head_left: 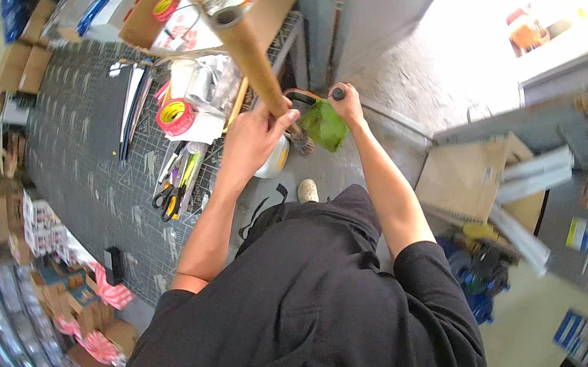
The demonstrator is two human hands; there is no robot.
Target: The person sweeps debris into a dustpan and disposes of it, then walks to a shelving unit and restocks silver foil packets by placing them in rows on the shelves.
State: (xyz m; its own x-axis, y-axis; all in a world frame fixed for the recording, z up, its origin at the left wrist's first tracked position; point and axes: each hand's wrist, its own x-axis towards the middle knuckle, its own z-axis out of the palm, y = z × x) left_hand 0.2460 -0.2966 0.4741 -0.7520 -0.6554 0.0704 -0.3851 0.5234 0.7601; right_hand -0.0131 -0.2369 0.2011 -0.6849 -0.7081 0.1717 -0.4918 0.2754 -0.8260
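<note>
Doorway (447, 51), upper right, glares blown-out white; indoors dimmer, shadows soft. Grid-patterned tabletop (79, 117) bows toward black fisheye rim.

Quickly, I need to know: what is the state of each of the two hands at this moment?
Left hand: closed, holding a long tan broom handle.
Right hand: closed, holding a dark-ended handle, apparently of the green dustpan.

Left fisheye sitting on person's head, looking steeply down and forward: black shirt (379, 325) filling lower centre, close; left hand (252, 135) and right hand (347, 104) showing farther out, upper centre; floor (342, 168) lying beyond; dark table (63, 122) spreading across left; straight edges bending near frame's rim.
</note>
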